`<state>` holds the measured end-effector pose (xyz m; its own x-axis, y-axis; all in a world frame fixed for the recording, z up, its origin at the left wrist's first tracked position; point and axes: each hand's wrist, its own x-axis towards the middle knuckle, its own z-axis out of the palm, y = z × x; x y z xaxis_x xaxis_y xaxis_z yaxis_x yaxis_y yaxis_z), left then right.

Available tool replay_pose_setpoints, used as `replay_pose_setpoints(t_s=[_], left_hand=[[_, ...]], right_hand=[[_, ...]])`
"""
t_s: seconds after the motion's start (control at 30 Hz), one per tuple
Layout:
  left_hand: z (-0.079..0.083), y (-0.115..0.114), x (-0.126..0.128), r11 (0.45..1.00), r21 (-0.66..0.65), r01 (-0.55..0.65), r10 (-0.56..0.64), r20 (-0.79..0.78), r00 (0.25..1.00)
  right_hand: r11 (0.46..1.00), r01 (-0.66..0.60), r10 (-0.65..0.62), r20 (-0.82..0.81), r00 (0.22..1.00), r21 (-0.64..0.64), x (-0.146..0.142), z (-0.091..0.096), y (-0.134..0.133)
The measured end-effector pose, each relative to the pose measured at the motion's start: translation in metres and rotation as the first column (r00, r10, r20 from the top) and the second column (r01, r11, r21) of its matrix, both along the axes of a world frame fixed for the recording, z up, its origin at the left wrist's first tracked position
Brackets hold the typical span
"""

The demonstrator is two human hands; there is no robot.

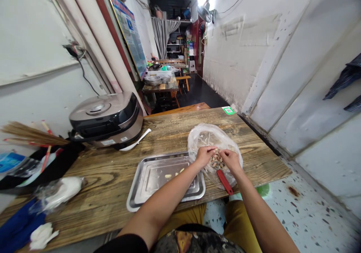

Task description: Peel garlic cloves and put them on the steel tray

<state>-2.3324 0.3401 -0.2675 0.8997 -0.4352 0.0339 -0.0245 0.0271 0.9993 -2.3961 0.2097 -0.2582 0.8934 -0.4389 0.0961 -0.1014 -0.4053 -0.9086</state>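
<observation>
Dark patterned clothing (197, 242) fills the bottom centre of the frame. Right of centre, the left hand (207, 156) and right hand (230, 159) nearly meet over an open plastic bag (201, 137), fingers bent narrow; from where I stand, I cannot tell whether they grip anything. Brownish garlic cloves (216, 162) lie in the bag beneath. A red handle (225, 182) slants across the bag's near side, its end by the edge of the surface (169, 132), so a bump from the right wrist (238, 171) or a tug on the plastic could send it to the floor (307, 192). Left of the bag, a metal tray (149, 177) holds a few pale cloves (168, 176); the left forearm (169, 194) crosses above, and a dropped elbow could jog it.
</observation>
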Motion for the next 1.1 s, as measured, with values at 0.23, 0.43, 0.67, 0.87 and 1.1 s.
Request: replay_pose_setpoints(t_s=[0.23,0.43,0.67,0.87,1.1], left_hand=[[0.003,0.004,-0.001,0.979,0.203,-0.035,-0.053,0.414,0.909],[0.002,0.003,-0.001,0.978,0.204,-0.04,-0.067,0.488,0.87],[0.003,0.002,0.0,0.98,0.195,-0.038,-0.063,0.487,0.871],[0.006,0.002,0.0,0.99,0.143,0.001,-0.045,0.308,0.95],[0.011,0.004,-0.002,0.988,0.155,0.017,-0.059,0.269,0.961]], right_hand=[[0.946,-0.087,0.081,0.032,0.996,0.313,0.002,0.002,0.001],[0.983,-0.044,0.04,0.023,0.999,0.179,0.002,0.004,0.002],[1.0,0.008,-0.008,0.051,0.999,-0.004,0.001,0.008,0.005],[0.953,-0.035,0.018,0.058,0.998,0.3,0.001,0.009,0.006],[0.919,-0.02,0.007,0.034,0.999,0.394,0.0,0.014,0.008]])
